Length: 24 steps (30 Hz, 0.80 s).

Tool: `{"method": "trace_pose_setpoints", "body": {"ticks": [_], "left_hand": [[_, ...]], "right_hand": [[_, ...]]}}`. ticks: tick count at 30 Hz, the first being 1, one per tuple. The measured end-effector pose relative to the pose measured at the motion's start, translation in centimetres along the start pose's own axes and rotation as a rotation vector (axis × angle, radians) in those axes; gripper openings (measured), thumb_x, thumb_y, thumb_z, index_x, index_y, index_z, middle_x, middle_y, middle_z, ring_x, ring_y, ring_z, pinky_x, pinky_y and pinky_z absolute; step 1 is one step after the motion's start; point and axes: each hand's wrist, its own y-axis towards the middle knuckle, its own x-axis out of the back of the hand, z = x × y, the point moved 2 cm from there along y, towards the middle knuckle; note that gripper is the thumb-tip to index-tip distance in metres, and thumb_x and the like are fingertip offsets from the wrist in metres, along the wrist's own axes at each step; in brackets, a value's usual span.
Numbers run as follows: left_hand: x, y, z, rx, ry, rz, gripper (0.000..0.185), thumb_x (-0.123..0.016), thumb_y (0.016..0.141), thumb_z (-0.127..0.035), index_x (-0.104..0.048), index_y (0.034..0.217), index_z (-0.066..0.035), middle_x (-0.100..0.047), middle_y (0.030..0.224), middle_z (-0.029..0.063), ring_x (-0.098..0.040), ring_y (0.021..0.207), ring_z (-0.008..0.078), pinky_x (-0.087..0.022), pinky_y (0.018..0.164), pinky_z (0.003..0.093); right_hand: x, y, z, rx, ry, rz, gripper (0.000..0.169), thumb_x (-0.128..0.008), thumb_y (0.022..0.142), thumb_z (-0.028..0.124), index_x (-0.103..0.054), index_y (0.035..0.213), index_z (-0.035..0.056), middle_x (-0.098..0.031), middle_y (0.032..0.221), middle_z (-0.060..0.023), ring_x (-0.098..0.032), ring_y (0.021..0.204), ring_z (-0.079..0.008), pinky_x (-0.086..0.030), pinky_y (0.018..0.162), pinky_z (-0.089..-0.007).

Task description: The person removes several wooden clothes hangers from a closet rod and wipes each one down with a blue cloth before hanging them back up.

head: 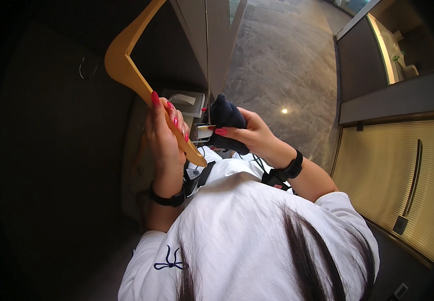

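My left hand (165, 129) is closed around one arm of a wooden clothes hanger (121, 62), whose bend rises to the upper left. Along the hanger runs a thin metal rod (207, 56) that ends in a metal clip (205, 131), beside the hanger's lower end. A dark, bunched cloth (226, 120) is at this clip, gripped between the thumb and fingers of my right hand (252, 131). The cloth hides most of the right fingers. Whether the clip is closed on the cloth cannot be told.
Behind my left hand, a grey tray-like object (194, 107) holds a white item. A curved metal hook (88, 69) shows against the dark left side. Marbled floor (284, 67) stretches ahead; a ribbed glass door (382, 169) with a dark handle stands at the right.
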Motion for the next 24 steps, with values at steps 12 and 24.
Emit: {"method": "trace_pose_setpoints", "body": {"ticks": [12, 24], "left_hand": [[0.6, 0.1, -1.2, -0.034, -0.016, -0.061, 0.038, -0.05, 0.097, -0.049, -0.052, 0.084, -0.013, -0.042, 0.064, -0.0043, -0.039, 0.048, 0.0045, -0.031, 0.043, 0.0178], [-1.2, -0.8, 0.2, 0.048, -0.001, 0.034, 0.033, -0.051, 0.099, -0.043, -0.047, 0.085, -0.013, -0.041, 0.062, -0.0044, -0.04, 0.048, 0.0046, -0.039, 0.05, 0.0221]], "right_hand": [[4.4, -1.6, 0.7, 0.151, 0.092, -0.195, 0.031, -0.065, 0.09, 0.004, -0.054, 0.119, 0.0009, -0.065, 0.109, -0.0115, -0.065, 0.1, -0.0185, -0.053, 0.088, -0.0314], [-0.5, -2.9, 3.9, 0.829, -0.949, -0.058, 0.043, -0.063, 0.085, 0.006, -0.047, 0.124, 0.0006, -0.06, 0.117, -0.0191, -0.058, 0.111, -0.0297, -0.046, 0.096, -0.0398]]}}
